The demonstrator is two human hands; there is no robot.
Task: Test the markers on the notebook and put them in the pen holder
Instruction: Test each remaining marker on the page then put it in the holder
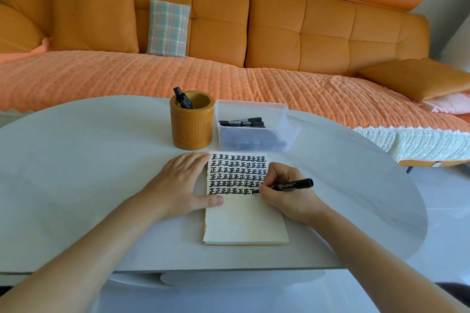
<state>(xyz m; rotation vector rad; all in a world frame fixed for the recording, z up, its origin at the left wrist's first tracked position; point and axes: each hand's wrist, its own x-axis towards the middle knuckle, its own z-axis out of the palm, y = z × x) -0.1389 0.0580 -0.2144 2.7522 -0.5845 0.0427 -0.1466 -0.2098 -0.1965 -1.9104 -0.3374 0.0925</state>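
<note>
Markers are what we are working through, and going left to right, our left hand [181,183] lies flat with fingers together and thumb out, pressing the left edge of the notebook [244,213] so the page stays put on the white table [76,173]. Behind it stands the yellow pen holder [192,122], upright, with at least one black marker [183,98] leaning inside; we cannot tell whether more sit lower down, as the wall hides them. The notebook's upper half carries six rows of thick black characters, the last row unfinished. Just right of the holder, the clear plastic box [254,127] keeps several more capped markers [241,122] lying flat, apparently untested. Our right hand [287,193] pinches the marker in use [292,184] near its tip between thumb and fingers, the tip touching the paper at the end of the bottom row and the rear of the barrel pointing right. We judge these markers light, rigid and smooth, easy to roll if set down, so a grip low on the barrel suits writing, while mid-barrel suits dropping one into the holder. The ink looks wet and heavy, so we should keep our palm off the fresh strokes.
</note>
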